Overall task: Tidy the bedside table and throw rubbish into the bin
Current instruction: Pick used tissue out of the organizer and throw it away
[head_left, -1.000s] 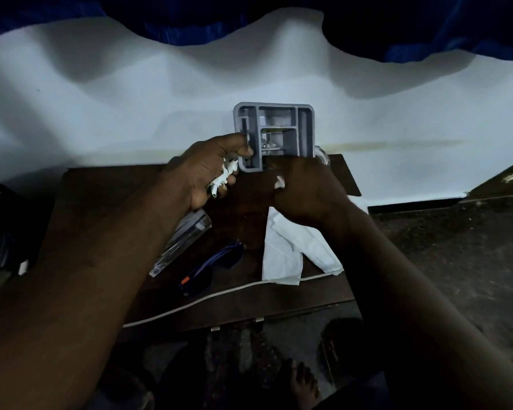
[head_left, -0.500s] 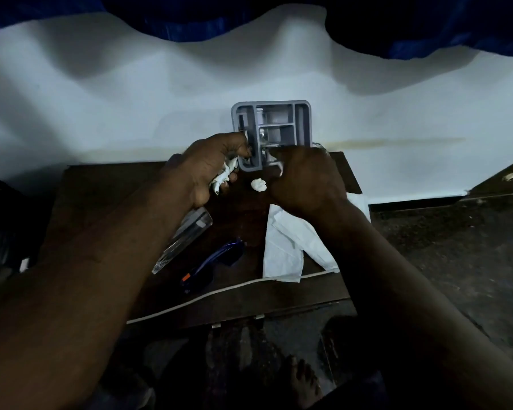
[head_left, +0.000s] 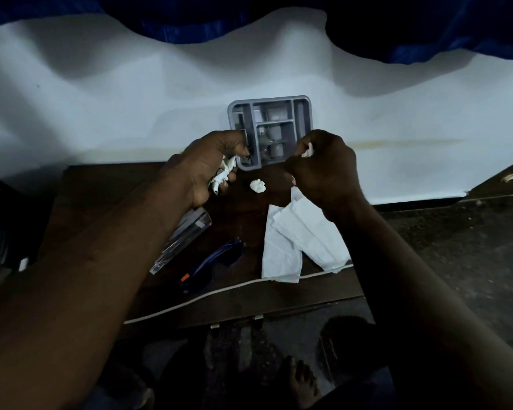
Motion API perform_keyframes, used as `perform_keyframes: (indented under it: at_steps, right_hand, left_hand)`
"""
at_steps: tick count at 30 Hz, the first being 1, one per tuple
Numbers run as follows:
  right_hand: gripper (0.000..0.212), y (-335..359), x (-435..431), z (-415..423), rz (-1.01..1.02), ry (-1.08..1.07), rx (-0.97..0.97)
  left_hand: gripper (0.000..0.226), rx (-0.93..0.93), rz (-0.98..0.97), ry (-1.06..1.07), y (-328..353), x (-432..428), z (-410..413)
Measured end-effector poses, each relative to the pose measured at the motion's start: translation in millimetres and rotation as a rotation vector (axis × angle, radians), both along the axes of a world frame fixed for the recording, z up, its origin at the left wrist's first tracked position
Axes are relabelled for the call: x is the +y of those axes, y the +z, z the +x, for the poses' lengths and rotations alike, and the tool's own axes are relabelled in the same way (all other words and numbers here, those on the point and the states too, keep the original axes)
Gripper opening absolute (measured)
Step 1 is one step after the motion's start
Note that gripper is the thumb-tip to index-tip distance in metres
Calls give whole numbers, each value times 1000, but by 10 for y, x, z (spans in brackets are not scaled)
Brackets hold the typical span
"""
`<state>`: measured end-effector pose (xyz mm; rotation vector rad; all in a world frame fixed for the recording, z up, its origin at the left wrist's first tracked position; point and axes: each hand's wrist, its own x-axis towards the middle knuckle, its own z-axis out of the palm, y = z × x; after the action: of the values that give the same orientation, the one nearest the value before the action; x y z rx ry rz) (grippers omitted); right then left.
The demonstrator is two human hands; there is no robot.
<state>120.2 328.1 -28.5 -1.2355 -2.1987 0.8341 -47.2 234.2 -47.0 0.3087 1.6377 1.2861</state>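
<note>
Tissue scraps (head_left: 222, 176) sit balled under my left hand's (head_left: 208, 170) curled fingers (head_left: 233, 142), which also pinch the grey tray's (head_left: 271, 113) edge, likely steadying it for emptying. My right hand (head_left: 326, 173) pinches another wad (head_left: 308, 150) beside it; one ball (head_left: 257, 185) lies on the bench (head_left: 101, 190) between them.

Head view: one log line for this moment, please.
left hand: holds tray, crumpled paper | right hand: pinches paper scrap | table: loose wad, tissues
</note>
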Motion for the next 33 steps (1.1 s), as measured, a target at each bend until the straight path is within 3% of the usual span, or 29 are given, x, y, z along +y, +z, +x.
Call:
perform_keyframes:
  at_steps: [2,4,6,7,10,19,22,24,26,30,33]
  right_hand:
    - [20,49,-46,14,-33,64,11]
    - [48,127,-104,18,-31,126,-23]
    - [71,153,-141,18,61,230,-138]
    - [72,136,-151,10,111,299,-216]
    - [45,-12,-159,-31,176,390,-338]
    - [41,-229,-154,-146,314,343,-289]
    - [29,-203,-145,-153,289,289,-274]
    - [19,-154,-144,-156,302,253,-273]
    - [20,-95,-143,-154,273,220,-242]
    - [22,-26,-104,-136,99,145,-181]
    - [18,-34,-122,-139,91,78,-87]
  left_hand:
    - [25,-3,2,5,-3,3,2]
    - [22,-2,8,6,6,4,2]
    - [17,-6,13,-1,29,-4,8]
    - [17,-10,13,-8,40,-8,14]
    - [19,-9,12,-50,66,-14,45]
    - [13,-13,46,-110,112,-20,83]
    - [25,8,39,-81,106,-13,85]
    - [18,16,35,-47,102,-12,73]
    - [17,13,32,-33,89,-13,64]
    - [43,31,34,-40,31,10,54]
    - [46,23,41,-38,44,18,61]
